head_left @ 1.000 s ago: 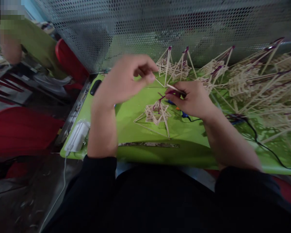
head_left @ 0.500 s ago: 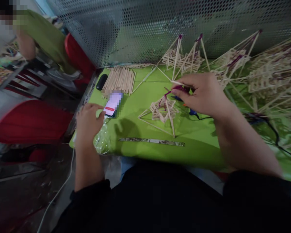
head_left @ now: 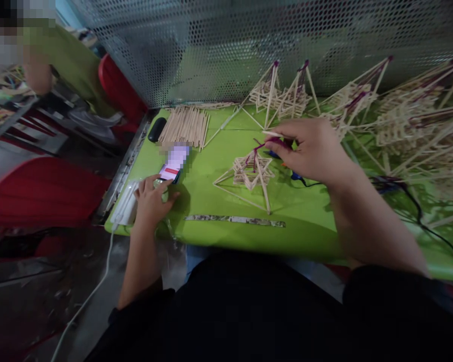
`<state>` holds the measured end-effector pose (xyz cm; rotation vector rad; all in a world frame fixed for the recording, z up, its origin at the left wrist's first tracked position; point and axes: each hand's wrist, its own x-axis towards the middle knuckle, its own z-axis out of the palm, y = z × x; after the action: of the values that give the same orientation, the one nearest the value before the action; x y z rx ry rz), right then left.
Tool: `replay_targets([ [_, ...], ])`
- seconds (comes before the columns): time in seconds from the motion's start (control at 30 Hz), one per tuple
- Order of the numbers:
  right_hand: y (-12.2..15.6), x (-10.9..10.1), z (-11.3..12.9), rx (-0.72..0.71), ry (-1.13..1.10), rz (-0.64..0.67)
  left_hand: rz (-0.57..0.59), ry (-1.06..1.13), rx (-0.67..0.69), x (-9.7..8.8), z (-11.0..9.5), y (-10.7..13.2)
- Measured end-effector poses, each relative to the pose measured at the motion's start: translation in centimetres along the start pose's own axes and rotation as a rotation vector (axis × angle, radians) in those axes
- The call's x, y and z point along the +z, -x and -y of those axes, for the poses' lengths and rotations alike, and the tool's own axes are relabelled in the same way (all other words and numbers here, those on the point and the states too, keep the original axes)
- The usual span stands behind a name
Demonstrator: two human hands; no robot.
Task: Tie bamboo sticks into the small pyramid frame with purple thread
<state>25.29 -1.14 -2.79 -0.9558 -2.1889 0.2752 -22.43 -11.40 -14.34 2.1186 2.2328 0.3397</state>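
My left hand (head_left: 153,197) lies near the front left corner of the green table (head_left: 211,226), its fingers spread, touching the lower end of a phone (head_left: 172,164) with a lit screen. My right hand (head_left: 312,149) is closed in a pinch on a thin stick (head_left: 274,133) and a purple thread (head_left: 258,147), just right of a small star-shaped stick frame (head_left: 253,172). A blue tool (head_left: 295,175) with a black cord lies under that hand.
A bundle of loose sticks (head_left: 184,126) and a black object (head_left: 157,129) lie at the back left. Several finished stick frames (head_left: 400,120) crowd the back and right before a perforated metal screen (head_left: 249,45). A ruler-like strip (head_left: 234,219) lies near the front edge. Another person (head_left: 41,55) sits far left by red chairs (head_left: 41,191).
My left hand left the stick frame, dropped to the table's left side and now rests on the phone's lower end. My right hand stayed in its pinch above the frame.
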Motion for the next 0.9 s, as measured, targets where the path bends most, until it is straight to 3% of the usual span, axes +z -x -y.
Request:
replay_targets([
  [0.1,0.0,-0.1,0.2,0.035,-0.022,0.014,-0.019,0.098,0.060,-1.0,-1.3,0.5],
  [0.2,0.1,-0.1,0.7,0.065,-0.086,0.009,-0.060,0.289,0.217,-2.8,-4.6,0.1],
  [0.4,0.2,1.5,1.2,0.179,-0.296,-0.109,0.020,0.468,0.559,-5.4,-15.2,-5.4],
  [0.5,0.2,2.6,0.6,0.214,-0.354,-0.153,0.144,0.526,0.608,-5.2,-20.2,-8.5],
  [0.57,0.2,3.1,0.2,0.232,-0.407,-0.171,0.187,0.663,0.625,-4.4,-22.5,-9.9],
  [0.67,0.1,3.4,0.0,0.264,-0.493,-0.180,0.214,0.897,0.639,-2.4,-23.7,-11.0],
  [0.9,0.0,3.5,1.1,0.275,-0.501,-0.178,0.204,1.308,0.660,3.7,-22.6,-12.1],
])
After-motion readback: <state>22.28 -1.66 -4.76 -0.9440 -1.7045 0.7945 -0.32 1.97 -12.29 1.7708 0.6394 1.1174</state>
